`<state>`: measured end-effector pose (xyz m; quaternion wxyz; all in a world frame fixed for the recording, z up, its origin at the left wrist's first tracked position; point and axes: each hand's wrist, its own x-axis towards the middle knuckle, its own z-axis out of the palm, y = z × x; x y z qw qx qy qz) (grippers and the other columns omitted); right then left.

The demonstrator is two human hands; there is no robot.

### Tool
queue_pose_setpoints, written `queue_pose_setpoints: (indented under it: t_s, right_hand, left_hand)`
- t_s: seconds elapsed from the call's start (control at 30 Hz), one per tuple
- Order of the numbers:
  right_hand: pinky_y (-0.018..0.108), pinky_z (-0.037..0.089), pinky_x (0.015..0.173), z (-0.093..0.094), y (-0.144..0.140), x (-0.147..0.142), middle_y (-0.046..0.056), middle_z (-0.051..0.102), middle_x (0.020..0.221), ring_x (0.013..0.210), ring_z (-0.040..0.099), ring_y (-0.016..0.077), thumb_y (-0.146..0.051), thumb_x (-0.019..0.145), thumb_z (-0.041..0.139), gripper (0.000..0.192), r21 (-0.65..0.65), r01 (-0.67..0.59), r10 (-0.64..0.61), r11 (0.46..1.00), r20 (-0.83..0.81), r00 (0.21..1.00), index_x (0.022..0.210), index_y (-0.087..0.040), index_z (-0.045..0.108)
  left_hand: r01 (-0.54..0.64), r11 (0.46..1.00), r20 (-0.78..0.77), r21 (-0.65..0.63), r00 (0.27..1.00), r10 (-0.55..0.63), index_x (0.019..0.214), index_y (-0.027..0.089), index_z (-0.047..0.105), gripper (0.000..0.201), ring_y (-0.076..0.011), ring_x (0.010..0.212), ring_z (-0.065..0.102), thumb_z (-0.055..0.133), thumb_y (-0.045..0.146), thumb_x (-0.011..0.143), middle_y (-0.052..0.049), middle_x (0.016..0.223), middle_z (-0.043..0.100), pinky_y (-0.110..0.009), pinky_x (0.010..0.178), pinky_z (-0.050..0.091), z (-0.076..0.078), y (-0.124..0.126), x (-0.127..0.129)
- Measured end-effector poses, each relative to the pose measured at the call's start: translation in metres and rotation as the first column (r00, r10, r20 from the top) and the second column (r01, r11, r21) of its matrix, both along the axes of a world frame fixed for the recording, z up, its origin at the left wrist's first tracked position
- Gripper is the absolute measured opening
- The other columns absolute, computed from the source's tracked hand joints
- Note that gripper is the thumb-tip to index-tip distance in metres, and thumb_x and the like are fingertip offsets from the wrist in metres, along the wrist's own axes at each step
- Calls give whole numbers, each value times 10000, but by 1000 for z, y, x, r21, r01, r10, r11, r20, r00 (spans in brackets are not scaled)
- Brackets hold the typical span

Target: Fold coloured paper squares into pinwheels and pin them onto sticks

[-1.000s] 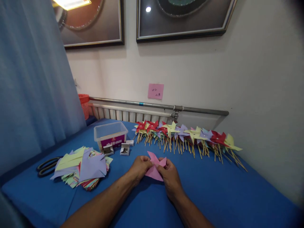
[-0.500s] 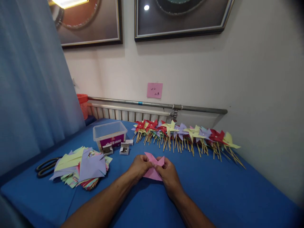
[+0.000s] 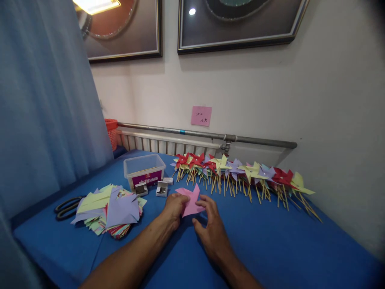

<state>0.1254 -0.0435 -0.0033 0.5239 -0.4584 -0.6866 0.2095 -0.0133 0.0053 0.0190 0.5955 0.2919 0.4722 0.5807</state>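
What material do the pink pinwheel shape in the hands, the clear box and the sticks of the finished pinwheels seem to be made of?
The pink pinwheel shape looks like thin matte paper: it folds sharply and shows no shine. The clear box seems to be plastic, see-through with a soft gloss. The sticks look like bare pale wood or bamboo; which one cannot be told.

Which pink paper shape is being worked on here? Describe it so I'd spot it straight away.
Start at the blue table and follow the two forearms to the hands. The pink paper pinwheel is pinched in the left hand, with the right hand open beside it. Unlike the finished pinwheels along the wall, it has no stick.
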Motion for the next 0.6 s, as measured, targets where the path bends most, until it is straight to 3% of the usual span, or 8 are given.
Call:
queue_pose_setpoints:
  t_s: [0.17,0.3,0.4,0.6]
  right_hand:
    - [548,433,1126,-3,-3,-4,112,515,1458,1356,513,328,-272,901,629,140,130,94,-120,987,210,970,1010,-265,717]
    - [538,466,1089,0,-1,-1,123,543,1410,1316,537,317,-322,975,550,187,177,148,-186,973,221,957,927,-250,717]
    - [537,484,1059,2,0,2,126,555,1402,1304,547,320,-270,939,579,130,216,106,-166,971,282,945,981,-254,701]
    - [567,467,1045,2,-1,-2,141,515,1474,1346,497,352,-170,870,608,189,326,83,-226,942,430,874,1026,-246,683]
  left_hand:
    - [41,999,38,23,998,-41,610,189,484,265,-85,491,446,737,125,565,61,545,498,-234,532,358,-6,0,1]
    - [64,997,58,34,996,-66,616,191,503,268,-86,476,434,754,141,538,66,520,489,-236,513,336,-9,-1,4]
    - [54,998,43,24,998,-55,608,192,500,269,-82,462,414,761,162,552,67,503,475,-239,504,316,-11,1,3]
    - [66,996,98,67,993,-72,672,178,546,243,-112,540,522,758,180,554,20,611,592,-249,555,385,-11,3,1]
